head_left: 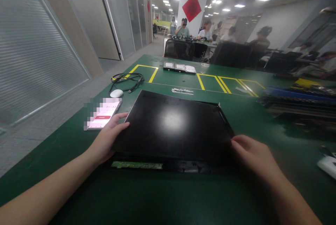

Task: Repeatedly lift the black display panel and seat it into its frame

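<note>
The display panel [170, 127], a thin black glossy sheet with a narrow green circuit strip [136, 164] along its near edge, lay flat on the green mat [157, 200] in the near middle of the bench, both hands at its near corners. The left hand [107, 141] held the near-left edge, thumb on top and fingers curled underneath; the right hand [252, 155] rested at the near-right corner with fingers bent over the edge, though how firmly they closed on it could not be told. Judged by its look, the panel would be light, stiff yet brittle, slick on its face, and best gripped by the bare side edges, away from the circuit strip and the glass. Just left of it lay a phone [103, 116] whose screen showed digits like a timer, partly blurred and not surely readable, above a red bar. Farther left sat a white mouse [116, 93] and a coiled black cable [128, 78]. At the far side three hard drives [180, 67] lay in a row among yellow floor-tape lines [201, 81]; no brand could be read anywhere. A red diamond sign [191, 7] hung on the pillar, its writing illegible.
</note>
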Motion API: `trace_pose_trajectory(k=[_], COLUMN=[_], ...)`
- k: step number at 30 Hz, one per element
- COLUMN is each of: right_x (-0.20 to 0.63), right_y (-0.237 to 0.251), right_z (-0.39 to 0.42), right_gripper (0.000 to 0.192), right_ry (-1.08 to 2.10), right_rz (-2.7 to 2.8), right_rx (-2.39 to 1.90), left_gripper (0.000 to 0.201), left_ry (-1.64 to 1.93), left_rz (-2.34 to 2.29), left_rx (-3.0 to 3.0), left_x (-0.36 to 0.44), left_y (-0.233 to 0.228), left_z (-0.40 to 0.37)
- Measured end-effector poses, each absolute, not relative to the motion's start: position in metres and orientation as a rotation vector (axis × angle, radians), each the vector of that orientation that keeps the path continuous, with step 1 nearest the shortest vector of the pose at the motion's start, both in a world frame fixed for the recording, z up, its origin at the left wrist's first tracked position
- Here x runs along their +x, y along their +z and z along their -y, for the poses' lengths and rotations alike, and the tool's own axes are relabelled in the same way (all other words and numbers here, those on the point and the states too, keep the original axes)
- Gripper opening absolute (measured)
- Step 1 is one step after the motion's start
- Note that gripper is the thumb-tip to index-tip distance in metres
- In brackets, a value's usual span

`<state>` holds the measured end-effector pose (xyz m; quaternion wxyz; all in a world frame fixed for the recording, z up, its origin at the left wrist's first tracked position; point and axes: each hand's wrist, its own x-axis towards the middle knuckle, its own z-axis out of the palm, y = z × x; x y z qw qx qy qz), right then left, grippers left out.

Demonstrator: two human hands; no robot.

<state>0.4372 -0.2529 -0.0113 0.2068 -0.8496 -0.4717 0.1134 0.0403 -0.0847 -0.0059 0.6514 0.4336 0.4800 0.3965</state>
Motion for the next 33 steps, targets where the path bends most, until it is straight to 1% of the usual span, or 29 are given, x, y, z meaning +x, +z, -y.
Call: trace_pose_trajectory(k=[18,25,33], right_x=[0.4390,0.4381,0.4382], right_y=[-0.0128,-0.0114,-0.0124], right_z=[0.2537,0.2534,0.2538], right_gripper=[0.033,0.034,0.033], right_ry=[0.255,0.316,0.254], right_rz=[1.358,1.323,1.347], right_rx=[-2.342,-2.356,-2.330], left_gripper=[0.049,0.048,0.049], left_ry=[0.893,0.892,0.921], left_rz=[-1.106,-1.113,-1.133], left_rx=[0.981,0.975,0.974], left_x=[0.0401,0.0413,0.0434], left_y=[-0.0048,-0.0023,-0.0006], left_z=[0.0856,0.0867,0.0880])
